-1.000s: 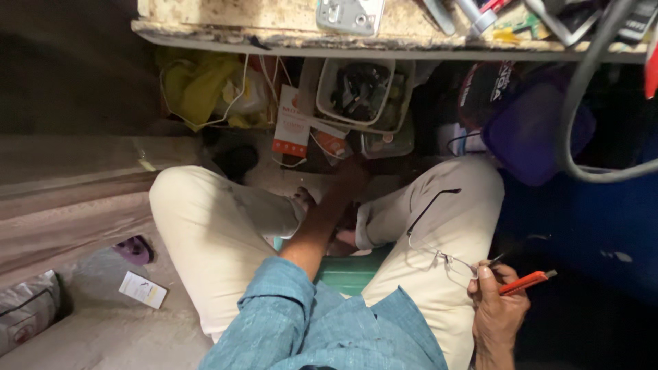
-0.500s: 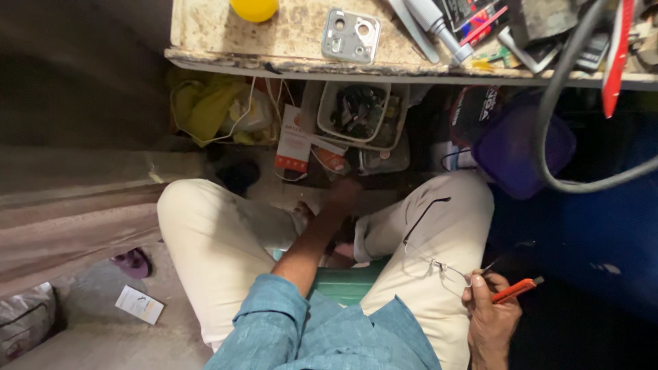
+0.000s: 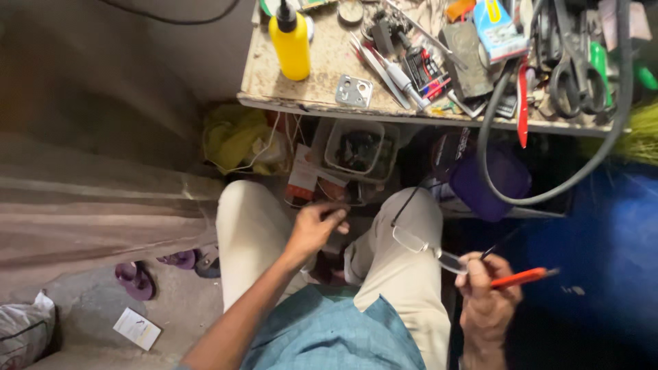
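**Glasses repair, mid-rummage under the desk**

So here's the view: person sitting with knees apart in front of a cluttered desk [image 3: 274, 89]. The right hand [image 3: 488, 301] is down by the right knee, fingers wrapped around an orange-handled screwdriver [image 3: 524, 277] and also pinching a pair of glasses [image 3: 428, 240] by one end. The glasses hang out to the left of that hand, lying across the right thigh with one arm sticking up toward the desk edge.

The left hand [image 3: 317, 225] is stretched forward between the knees, fingers loosely curled and half open, not gripping anything I can make out. It's hovering just near a clear plastic tub [image 3: 356, 145] of small dark bits tucked under the desk, with a red and white carton [image 3: 301, 177] right beside it.

Up top there's a yellow squeeze bottle [image 3: 290, 42], a small metal plate [image 3: 354, 90] with holes near the edge, scissors [image 3: 572, 65] far right, and a thick grey cable [image 3: 493, 137] looping down.

My read: this looks like the hunting-for-a-part stage, glasses parked in one hand with the tool ready. The left hand would need to get into that tub or the stuff around it and pick out something tiny, so a careful fingertip pinch, while the right hand keeps the glasses from slipping off the leg.
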